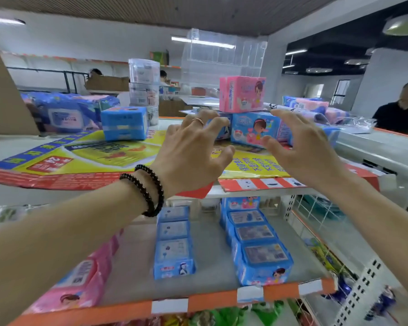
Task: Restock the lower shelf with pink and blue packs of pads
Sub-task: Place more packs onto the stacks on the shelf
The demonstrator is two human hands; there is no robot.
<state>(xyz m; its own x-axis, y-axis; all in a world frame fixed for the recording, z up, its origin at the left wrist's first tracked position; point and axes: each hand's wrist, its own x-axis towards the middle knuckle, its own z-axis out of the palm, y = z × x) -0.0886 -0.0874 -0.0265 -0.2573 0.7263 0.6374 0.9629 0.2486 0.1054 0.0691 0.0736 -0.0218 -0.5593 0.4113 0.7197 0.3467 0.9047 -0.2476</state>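
- Head view: both hands are raised over the top shelf, fingers spread and holding nothing.
- The left hand wears a thin ring and, at the wrist, a double beaded bracelet; its fingertips are close to a blue pack of pads lying on a yellow and red poster.
- The right hand hovers just beside the same blue pack, on its right side; I cannot tell whether either hand touches it.
- A pink pack of pads sits on top of that blue pack.
- Another blue pack stands apart to the left on the poster.
- On the lower shelf, two rows of blue packs run front to back: a narrow row in the middle and a wider row to its right.
- Pink packs lie at the left of that shelf, partly hidden by the left forearm.
- A person in a dark shirt stands at far right.
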